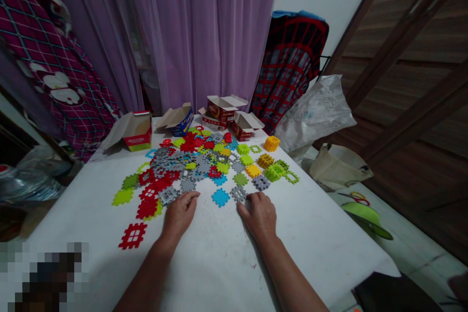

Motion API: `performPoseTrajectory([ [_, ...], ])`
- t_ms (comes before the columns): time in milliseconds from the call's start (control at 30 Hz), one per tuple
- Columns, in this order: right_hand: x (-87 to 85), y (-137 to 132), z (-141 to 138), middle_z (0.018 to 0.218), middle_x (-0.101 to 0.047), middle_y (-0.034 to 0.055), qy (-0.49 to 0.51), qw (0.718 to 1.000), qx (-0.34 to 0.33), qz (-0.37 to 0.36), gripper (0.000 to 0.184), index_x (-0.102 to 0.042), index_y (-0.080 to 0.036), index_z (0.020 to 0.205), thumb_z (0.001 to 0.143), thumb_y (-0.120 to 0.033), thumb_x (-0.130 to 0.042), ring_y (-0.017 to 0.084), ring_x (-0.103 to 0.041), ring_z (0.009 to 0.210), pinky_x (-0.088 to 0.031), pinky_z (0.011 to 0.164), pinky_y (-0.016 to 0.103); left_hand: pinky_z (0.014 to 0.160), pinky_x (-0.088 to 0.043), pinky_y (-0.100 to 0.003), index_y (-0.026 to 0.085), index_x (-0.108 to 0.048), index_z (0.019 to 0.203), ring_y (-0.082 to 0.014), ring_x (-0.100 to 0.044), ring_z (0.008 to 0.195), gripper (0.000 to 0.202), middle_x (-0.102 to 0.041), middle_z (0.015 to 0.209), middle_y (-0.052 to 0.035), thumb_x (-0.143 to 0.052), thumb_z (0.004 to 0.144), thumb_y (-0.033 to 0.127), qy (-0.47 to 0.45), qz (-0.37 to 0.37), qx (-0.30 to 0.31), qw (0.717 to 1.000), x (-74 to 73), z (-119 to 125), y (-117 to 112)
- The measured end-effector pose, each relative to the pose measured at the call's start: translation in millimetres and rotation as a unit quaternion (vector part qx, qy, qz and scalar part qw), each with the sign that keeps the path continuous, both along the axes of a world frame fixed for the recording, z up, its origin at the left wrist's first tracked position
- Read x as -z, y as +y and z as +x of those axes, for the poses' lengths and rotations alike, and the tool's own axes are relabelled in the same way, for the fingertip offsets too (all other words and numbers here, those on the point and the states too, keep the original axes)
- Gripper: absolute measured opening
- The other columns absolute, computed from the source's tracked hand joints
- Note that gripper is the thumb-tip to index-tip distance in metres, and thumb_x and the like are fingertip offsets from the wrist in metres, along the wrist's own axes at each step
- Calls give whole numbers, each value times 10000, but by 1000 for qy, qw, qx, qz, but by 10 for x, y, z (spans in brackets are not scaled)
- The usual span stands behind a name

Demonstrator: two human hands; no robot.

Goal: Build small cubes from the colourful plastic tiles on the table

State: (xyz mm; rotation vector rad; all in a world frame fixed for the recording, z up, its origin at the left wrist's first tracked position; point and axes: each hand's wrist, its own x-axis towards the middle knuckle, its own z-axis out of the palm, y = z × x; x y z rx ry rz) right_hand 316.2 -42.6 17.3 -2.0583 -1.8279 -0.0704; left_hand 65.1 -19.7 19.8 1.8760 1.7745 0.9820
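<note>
Left hand: lying palm down on the table, fingers loosely together and curved, pinching nothing.
Right hand: palm down as well, fingers slightly spread, holding nothing.
Nearest to left hand: a gray square piece, just beside the fingertips; a red piece sits a little farther left.
Nearest to right hand: a gray square piece, touching the fingertips.
Between the hands: a blue square piece, lying flat and touching neither hand.
Main pile: plastic building pieces in red, gray, green, yellow and blue, spread flat and overlapping just ahead of both hands.
Built shapes: a yellow cube and a green cube, both to the right of the pile and out of reach of the fingertips.
Table: white cover, with the pieces on it.
Far edge: open cardboard boxes stand behind the pile.
Right of table: a white plastic bag.
Behind: a purple curtain.
</note>
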Motion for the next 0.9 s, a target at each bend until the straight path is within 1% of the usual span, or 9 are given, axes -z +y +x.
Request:
performPoseTrajectory([
  [133, 73, 9, 39, 998, -666, 80, 39, 999, -19, 16, 255, -695, -205, 971, 832, -408, -628, 230, -579, 951, -408, 803, 320, 871, -545, -284, 279, -736, 949, -176, -704, 921, 297, -772, 994, 3, -459, 853, 323, 1, 2, 2, 1000, 5, -4, 1],
  [200, 105, 22, 135, 999, -665, 80, 75, 996, -40, 35, 270, -688, -206, 970, 839, -426, -602, 224, -583, 953, -424, 828, 318, 867, -547, -285, 281, -736, 944, -175, -706, 912, 297, -772, 992, 3, -458, 853, 326, 0, 8, 2, 1000, 16, -8, 3],
  [267, 114, 58, 283, 1018, -661, 88, 109, 991, -42, 66, 307, -677, -200, 980, 842, -456, -578, 225, -585, 968, -439, 847, 322, 864, -549, -283, 280, -736, 941, -174, -707, 906, 297, -772, 992, 3, -457, 854, 335, -1, 13, 3, 1000, 23, -13, 5],
  [400, 85, 200, 630, 1033, -652, 103, 139, 982, 27, 126, 359, -658, -191, 966, 838, -501, -530, 242, -583, 983, -454, 857, 352, 858, -549, -275, 280, -733, 944, -173, -707, 910, 295, -771, 993, 5, -459, 851, 339, 4, 13, 5, 1000, 20, -20, 7],
  [500, 99, 300, 800, 1028, -648, 104, 136, 981, 61, 121, 375, -658, -187, 952, 823, -515, -528, 248, -584, 985, -455, 841, 355, 849, -554, -281, 278, -733, 944, -177, -709, 910, 301, -772, 991, 0, -454, 849, 340, 6, 16, 4, 1000, 14, -20, 7],
  [567, 133, 334, 844, 1030, -646, 103, 131, 983, 67, 111, 373, -660, -187, 956, 816, -509, -538, 244, -582, 985, -452, 829, 345, 852, -555, -284, 274, -732, 940, -180, -710, 911, 305, -772, 987, -3, -450, 846, 343, 7, 19, 3, 1000, 14, -19, 7],
  [700, 192, 342, 842, 1035, -648, 101, 123, 984, 63, 108, 355, -662, -187, 968, 818, -487, -546, 235, -577, 982, -447, 825, 333, 854, -551, -275, 276, -732, 933, -178, -711, 916, 309, -773, 984, 0, -444, 846, 346, 11, 20, 1, 1000, 12, -17, 5],
  [900, 161, 338, 825, 999, -651, 95, 116, 986, 54, 108, 379, -676, -179, 954, 804, -507, -560, 238, -592, 963, -460, 811, 338, 842, -549, -269, 275, -734, 945, -174, -711, 921, 312, -774, 987, 6, -446, 851, 348, 20, 16, 2, 1000, -7, -16, -4],
])
